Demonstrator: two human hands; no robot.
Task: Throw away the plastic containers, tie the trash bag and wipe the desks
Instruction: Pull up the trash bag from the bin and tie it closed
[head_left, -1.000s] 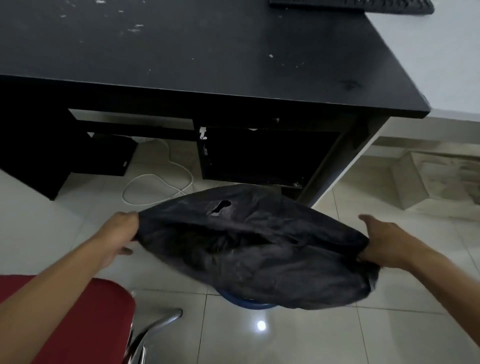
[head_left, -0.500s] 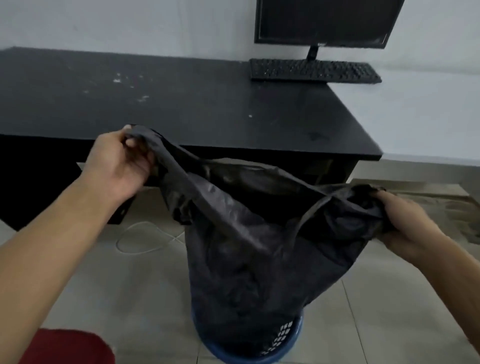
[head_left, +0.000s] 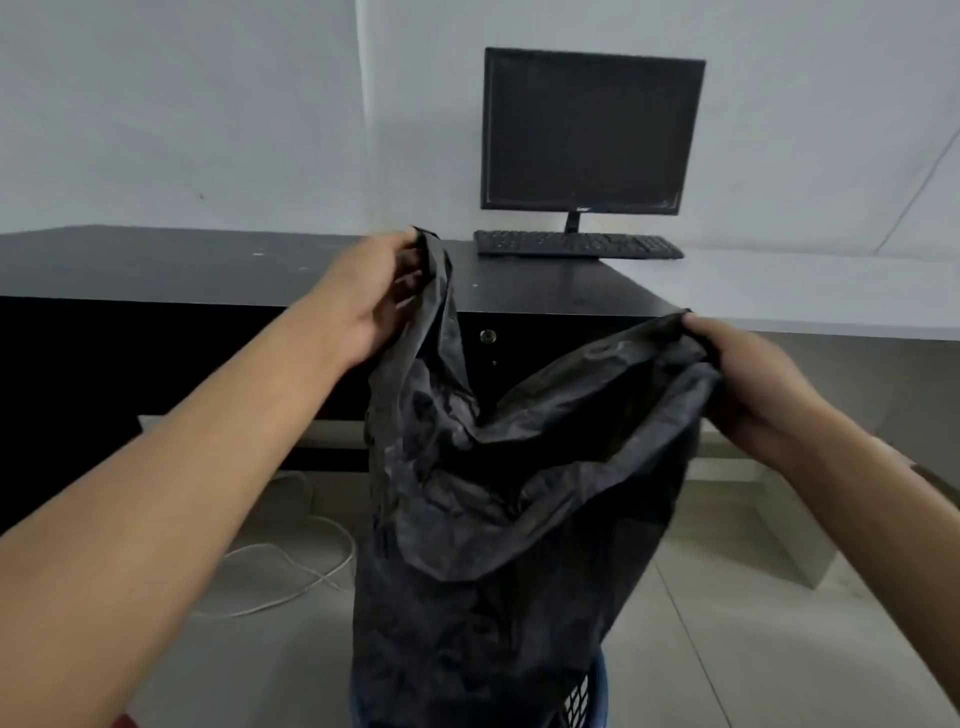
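The black trash bag (head_left: 498, 519) hangs between my hands. Its lower part sits down in the blue bin (head_left: 598, 691) on the floor and its mouth is pulled up into two bunched corners. I judge this to be the tying step (whether the plastic containers are inside I cannot tell, since the film is opaque).

My left hand (head_left: 366, 299) pinches one gathered corner with the fingers curled round it, raised level with the black worktop (head_left: 182, 270). My right hand (head_left: 753, 389) grips the opposite corner lower down, fingers folded over the edge.

Next, I think, the two corners must come together and cross into a knot, with enough slack on each side. Behind stand a keyboard (head_left: 576, 245) and a monitor (head_left: 589, 130), and a white cable (head_left: 291, 566) lies on the floor.
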